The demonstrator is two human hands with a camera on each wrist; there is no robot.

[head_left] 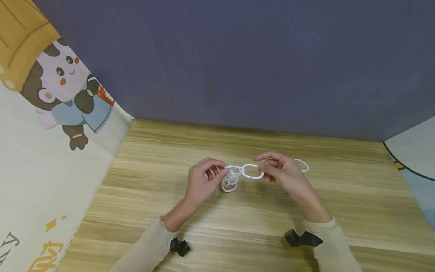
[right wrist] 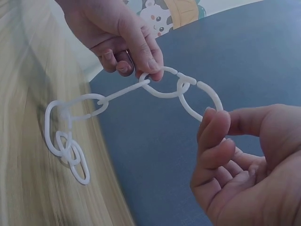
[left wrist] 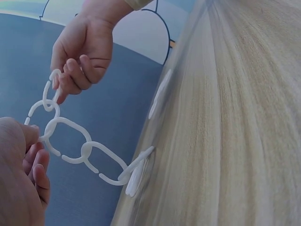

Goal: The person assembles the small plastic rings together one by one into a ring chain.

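Observation:
A chain of white plastic links (left wrist: 70,122) is stretched between both hands above the wooden table. Thumb and fingers of my left hand (head_left: 205,179) pinch one link near the chain's upper end. My right hand (head_left: 283,170) pinches the end link (head_left: 252,177), which is hooked through the link at the left hand; a small gap shows in its side. From the left hand the other links hang down, and the lowest ones (right wrist: 77,160) lie bunched on the tabletop. Beyond the right hand a loose white link (head_left: 306,165) lies on the table.
The wood-grain table (head_left: 238,234) meets a dark blue upright panel (head_left: 238,68) at the back. A pale sheet with a cartoon figure (head_left: 64,87) stands along the left side, and another pale panel (head_left: 418,151) on the right. Black wrist devices (head_left: 302,238) sit at both sleeves.

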